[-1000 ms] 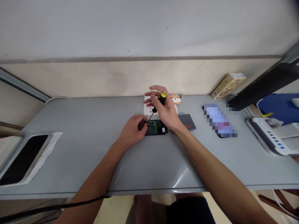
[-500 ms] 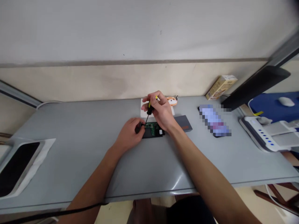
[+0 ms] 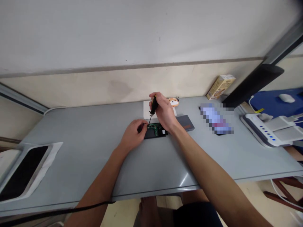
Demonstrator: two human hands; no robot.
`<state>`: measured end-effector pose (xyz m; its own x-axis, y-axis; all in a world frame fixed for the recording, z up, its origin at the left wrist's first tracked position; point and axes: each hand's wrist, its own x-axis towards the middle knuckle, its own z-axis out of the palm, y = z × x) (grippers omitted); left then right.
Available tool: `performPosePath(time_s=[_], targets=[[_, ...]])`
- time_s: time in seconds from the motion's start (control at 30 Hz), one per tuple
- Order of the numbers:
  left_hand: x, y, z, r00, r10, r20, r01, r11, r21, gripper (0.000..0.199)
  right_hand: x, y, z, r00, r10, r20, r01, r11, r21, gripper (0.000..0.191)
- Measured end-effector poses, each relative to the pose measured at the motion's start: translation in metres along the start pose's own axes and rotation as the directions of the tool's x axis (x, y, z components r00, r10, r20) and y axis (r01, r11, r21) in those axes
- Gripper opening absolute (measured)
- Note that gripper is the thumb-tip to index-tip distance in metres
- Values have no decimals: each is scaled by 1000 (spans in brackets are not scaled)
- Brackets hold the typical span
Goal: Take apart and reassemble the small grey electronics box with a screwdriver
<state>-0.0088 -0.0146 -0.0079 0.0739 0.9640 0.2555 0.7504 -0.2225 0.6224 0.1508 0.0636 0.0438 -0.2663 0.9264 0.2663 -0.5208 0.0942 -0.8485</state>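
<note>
My right hand (image 3: 164,110) is closed around a black screwdriver (image 3: 154,105) with a bit of yellow on its handle. The shaft slants down, and its tip meets the upper left part of a green circuit board in a black casing (image 3: 155,133). Curled at the casing's left end, my left hand (image 3: 133,134) grips it with thumb and fingers, hiding that end. Just right of the board, partly behind my right wrist, lies a flat dark grey case (image 3: 186,123) with an orange mark. A white card (image 3: 148,110) is behind the screwdriver.
An orange animal-faced item (image 3: 174,101) lies by the card. Rightward are a phone with a blurred screen (image 3: 216,119), a yellow carton (image 3: 221,86), a black post (image 3: 255,85) and a white power strip (image 3: 262,130). A dark-screened device (image 3: 25,171) rests at left.
The screwdriver handle has turned in my right hand and its tip has shifted slightly. My left hand keeps its hold on the board. The whole view has tilted a little.
</note>
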Motion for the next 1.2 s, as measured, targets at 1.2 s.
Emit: performPosePath(time_s=[1.2], targets=[[-1,4,-3,999,24,30,-24,1000,-7,20,-1,4,-9,998,6,-61,-9,998,-54,51]])
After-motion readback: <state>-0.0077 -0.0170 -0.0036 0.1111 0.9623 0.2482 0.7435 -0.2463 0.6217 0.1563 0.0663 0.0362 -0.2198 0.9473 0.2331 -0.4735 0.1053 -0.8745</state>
